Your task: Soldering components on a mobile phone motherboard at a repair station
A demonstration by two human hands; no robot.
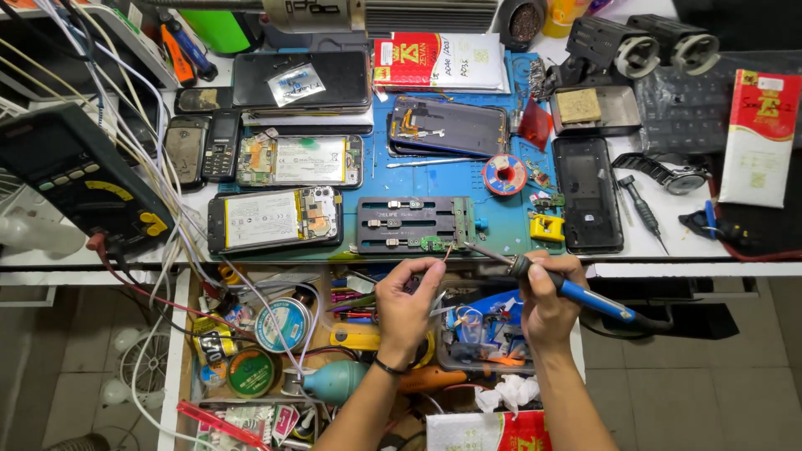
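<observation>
While pinched in left hand [407, 302] fingers, thin stiff solder wire [446, 253] meets small fragile green circuit board [432, 243] at lower centre; right hand [547, 294] closed around blue-handled soldering iron [576, 292]; best gripped by handle

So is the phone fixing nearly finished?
Not nearly. Done: several phones lie opened, backs off. In hand: the right hand points a soldering iron at a small green board in the holder; the left hand pinches something thin beside it. Left: every opened phone needs closing.
</observation>
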